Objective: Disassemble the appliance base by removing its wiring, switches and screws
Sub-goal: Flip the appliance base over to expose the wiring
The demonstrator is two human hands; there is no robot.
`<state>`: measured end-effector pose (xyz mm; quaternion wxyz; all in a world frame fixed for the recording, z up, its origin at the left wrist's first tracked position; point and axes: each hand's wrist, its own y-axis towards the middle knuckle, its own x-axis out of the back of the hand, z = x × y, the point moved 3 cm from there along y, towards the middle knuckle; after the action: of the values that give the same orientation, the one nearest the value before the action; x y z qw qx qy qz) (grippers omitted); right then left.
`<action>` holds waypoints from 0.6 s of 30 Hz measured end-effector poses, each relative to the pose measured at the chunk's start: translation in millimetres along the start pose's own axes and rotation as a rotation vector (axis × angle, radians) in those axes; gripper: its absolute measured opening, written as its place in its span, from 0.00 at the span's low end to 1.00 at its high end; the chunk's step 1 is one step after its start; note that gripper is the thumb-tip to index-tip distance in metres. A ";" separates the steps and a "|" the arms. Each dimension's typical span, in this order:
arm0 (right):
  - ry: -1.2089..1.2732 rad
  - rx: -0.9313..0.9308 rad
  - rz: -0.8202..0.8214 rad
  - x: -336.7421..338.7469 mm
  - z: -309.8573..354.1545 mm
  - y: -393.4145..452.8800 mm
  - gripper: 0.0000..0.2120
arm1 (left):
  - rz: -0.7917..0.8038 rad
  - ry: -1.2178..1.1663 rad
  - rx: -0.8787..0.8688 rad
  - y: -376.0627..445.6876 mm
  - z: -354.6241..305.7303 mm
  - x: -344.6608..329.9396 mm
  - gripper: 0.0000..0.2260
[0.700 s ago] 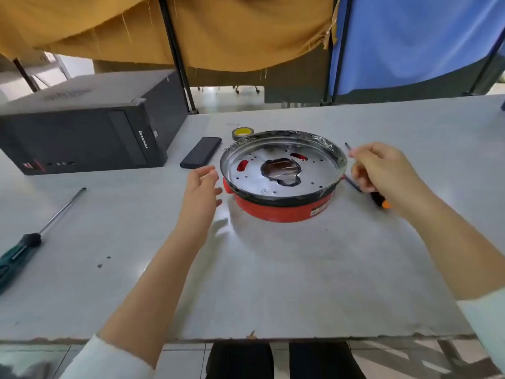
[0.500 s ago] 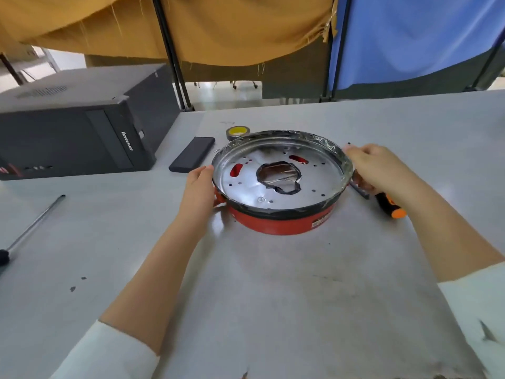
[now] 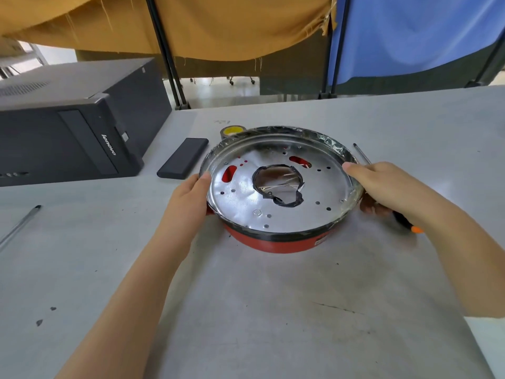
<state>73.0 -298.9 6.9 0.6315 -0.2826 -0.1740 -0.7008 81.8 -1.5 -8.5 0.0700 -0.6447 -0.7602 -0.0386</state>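
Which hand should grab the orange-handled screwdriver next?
Probably right. The right hand grips the base rim directly over the screwdriver; the left hand holds the opposite rim.

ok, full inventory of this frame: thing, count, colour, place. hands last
appliance base: 1, red shell with silver metal plate and black-taped rim, table centre
table: 1, grey, fills the foreground
screwdriver: 1, metal shaft, black and orange handle, right of the base, partly under the right hand
long screwdriver shaft: 1, metal, left table edge, handle out of view
tape roll: 1, yellow centre, just behind the base
slim black slab: 1, black, left-rear of the base
computer case: 1, black, far left
curtains: 2, mustard and blue, background
left hand: grips base's left rim
right hand: grips base's right rim
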 end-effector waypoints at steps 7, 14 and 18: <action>0.343 0.212 -0.100 10.7 10.6 -5.9 0.22 | 0.041 -0.229 -0.197 -6.6 -23.0 17.2 0.10; 0.445 0.321 -0.093 10.0 21.4 -14.8 0.20 | 0.031 -0.507 -0.193 -13.0 -29.9 23.3 0.14; 0.525 0.352 0.005 4.6 25.4 -17.7 0.23 | 0.044 -0.543 -0.206 -14.9 -32.0 25.7 0.15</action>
<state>59.9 -284.7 31.6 0.6958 0.0213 -0.1232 -0.7072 64.9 16.3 27.5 -0.2010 -0.6515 -0.7290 0.0598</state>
